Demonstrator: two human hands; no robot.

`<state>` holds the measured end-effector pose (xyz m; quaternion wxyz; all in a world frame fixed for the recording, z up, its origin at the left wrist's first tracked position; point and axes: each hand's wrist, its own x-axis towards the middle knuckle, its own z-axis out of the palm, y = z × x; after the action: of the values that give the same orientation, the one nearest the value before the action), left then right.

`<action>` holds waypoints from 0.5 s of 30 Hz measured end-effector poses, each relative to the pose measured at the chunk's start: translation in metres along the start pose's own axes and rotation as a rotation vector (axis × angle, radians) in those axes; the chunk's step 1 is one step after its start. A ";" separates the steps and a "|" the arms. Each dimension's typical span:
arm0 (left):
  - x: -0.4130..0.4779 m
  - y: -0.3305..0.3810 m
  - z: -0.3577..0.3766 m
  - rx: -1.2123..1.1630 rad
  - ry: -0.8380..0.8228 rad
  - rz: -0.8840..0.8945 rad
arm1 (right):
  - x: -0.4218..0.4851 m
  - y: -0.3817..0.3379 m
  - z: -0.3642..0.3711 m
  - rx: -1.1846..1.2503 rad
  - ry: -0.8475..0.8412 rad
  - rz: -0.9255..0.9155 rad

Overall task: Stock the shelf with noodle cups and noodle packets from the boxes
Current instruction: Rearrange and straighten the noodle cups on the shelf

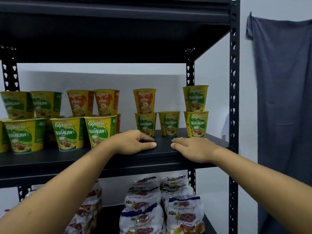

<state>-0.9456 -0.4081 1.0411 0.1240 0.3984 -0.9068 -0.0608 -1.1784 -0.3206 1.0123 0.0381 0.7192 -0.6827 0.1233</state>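
Observation:
Several yellow noodle cups stand on the black shelf board [162, 155], some stacked two high. Green Vegetarian cups [99, 130] fill the left and front. Orange Ayam cups [106, 102] sit on top further back. A lone Vegetarian cup [169, 123] stands between two stacks on the right. My left hand [133, 142] and my right hand [192, 148] rest palm down on the bare front of the board, thumbs facing each other, holding nothing. White noodle packets [184, 215] are piled on the shelf below.
The black metal rack has an upright post [234, 115] at the right and another board [101, 31] overhead. A grey cloth [283, 98] hangs on the wall to the right. More packets [87, 211] lie at the lower left.

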 end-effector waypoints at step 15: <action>0.044 0.022 0.023 -0.003 -0.059 0.023 | -0.001 0.014 -0.004 0.032 0.136 0.060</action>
<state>-0.9958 -0.4251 1.0317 0.0986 0.3858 -0.9144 -0.0725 -1.1933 -0.3197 1.0146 0.0692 0.6889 -0.6977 0.1839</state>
